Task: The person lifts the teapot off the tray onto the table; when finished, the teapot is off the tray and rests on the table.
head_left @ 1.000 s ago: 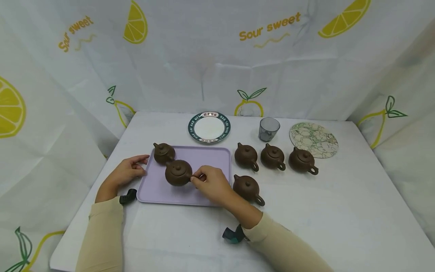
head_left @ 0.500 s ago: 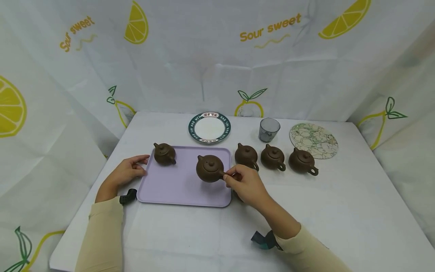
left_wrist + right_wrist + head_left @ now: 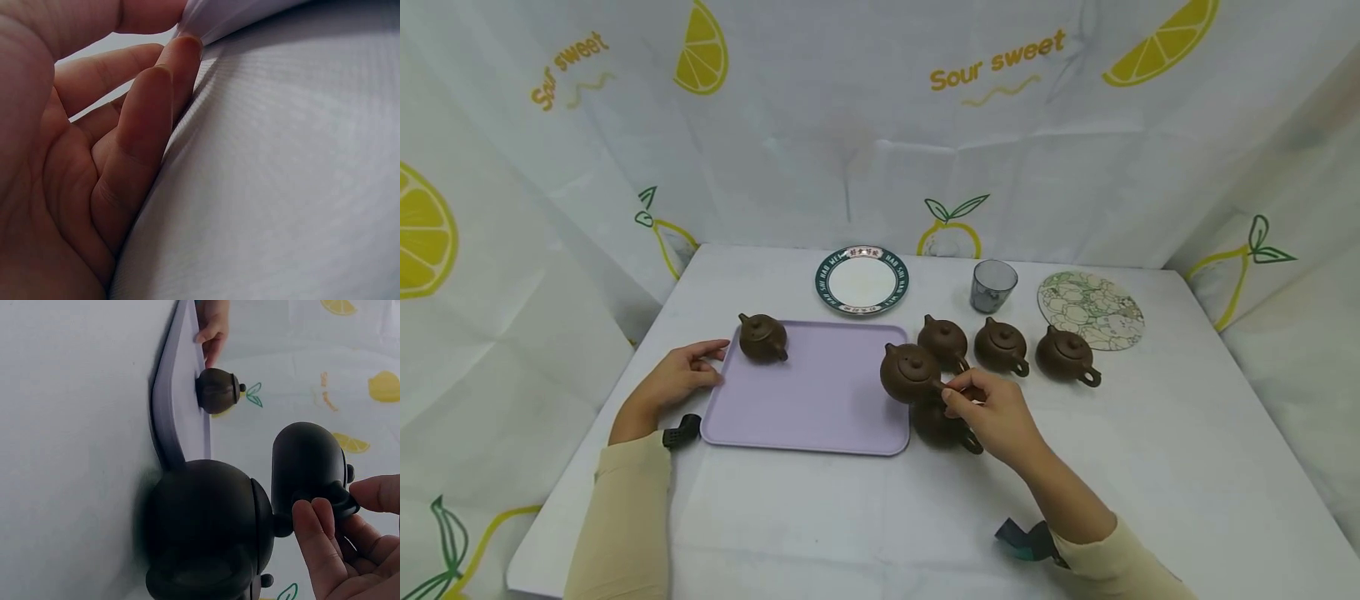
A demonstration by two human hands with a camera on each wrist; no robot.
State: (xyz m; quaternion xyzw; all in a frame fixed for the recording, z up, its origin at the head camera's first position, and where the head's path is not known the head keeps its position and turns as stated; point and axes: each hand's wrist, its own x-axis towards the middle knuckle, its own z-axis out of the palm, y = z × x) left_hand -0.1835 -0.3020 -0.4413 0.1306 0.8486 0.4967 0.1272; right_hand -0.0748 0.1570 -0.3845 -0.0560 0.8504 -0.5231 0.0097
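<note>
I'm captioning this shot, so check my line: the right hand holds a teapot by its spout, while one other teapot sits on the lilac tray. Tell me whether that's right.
Not quite: the right hand holds the teapot by its handle, as the right wrist view shows. The rest stands: one other teapot sits on the lilac tray.

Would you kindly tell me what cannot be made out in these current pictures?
Head view: the front teapot's spout, hidden behind the held teapot.
Head view: whatever may be inside the held teapot; its lid covers it.
Left wrist view: most of the lavender tray, cut off by the top edge.
Right wrist view: part of the right hand, cut off by the right edge.
</note>
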